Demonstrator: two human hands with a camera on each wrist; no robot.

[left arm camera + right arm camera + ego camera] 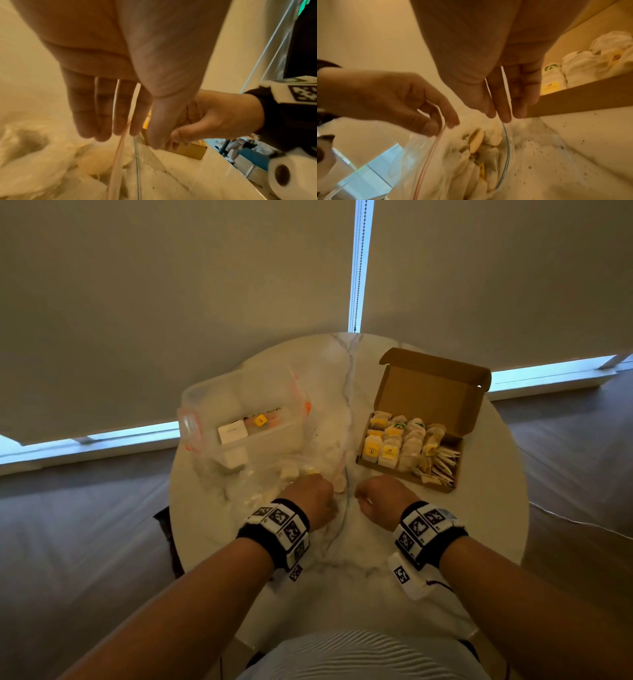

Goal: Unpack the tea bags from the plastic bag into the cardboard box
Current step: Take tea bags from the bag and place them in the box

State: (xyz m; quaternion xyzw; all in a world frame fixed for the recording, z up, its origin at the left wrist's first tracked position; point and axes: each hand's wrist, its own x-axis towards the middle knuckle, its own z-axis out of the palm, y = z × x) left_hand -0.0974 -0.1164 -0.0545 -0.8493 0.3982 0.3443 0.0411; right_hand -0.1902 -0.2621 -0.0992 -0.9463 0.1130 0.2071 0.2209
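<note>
A clear plastic zip bag (250,491) lies left of centre on the round marble table (342,583), with tea bags (477,138) inside. My left hand (313,494) pinches its pink zip edge (435,146) between thumb and index. My right hand (380,496) pinches the opposite blue zip edge (506,135). The bag's mouth is held apart between them. The open cardboard box (428,392) stands to the right, just beyond my right hand, holding several tea bags (400,440) in rows. In the left wrist view, the box corner (192,150) shows behind my right hand (205,119).
A clear plastic container (239,405) with orange clips stands at the back left and holds small white packets. Tea crumbs (573,152) are scattered on the table by the box. A paper roll (281,174) lies below the table's edge. Window blinds hang behind.
</note>
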